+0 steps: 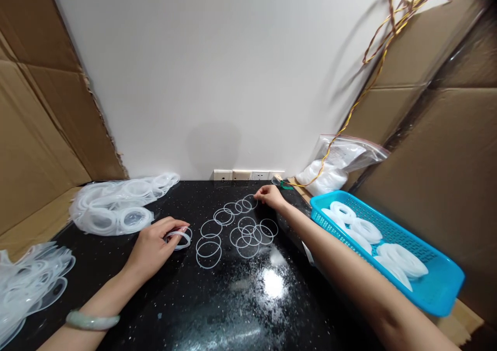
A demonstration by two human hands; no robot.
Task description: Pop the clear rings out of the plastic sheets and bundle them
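Observation:
My left hand point(158, 239) is closed around a small stack of translucent rings point(183, 238), held just above or on the black tabletop. Reaching farther out, my right hand point(271, 196) pinches the edge of a single thin ring point(249, 202) at the far end of a curved row. Other thin rings of that row point(210, 229) lie flat, several overlapping, between my two hands. Nearer to me sits a cluster of overlapping rings point(248, 235), below my right hand. A pale green bangle point(92, 320) is on my left wrist.
Piles of translucent rings lie at the left, one farther back point(116, 206) and one nearer point(34, 283). A blue basket point(446, 289) with white ring bundles stands right, beside my forearm. Behind it are a plastic bag point(330, 164) and a yellow wire point(351, 110). Sockets point(240, 175) line the wall.

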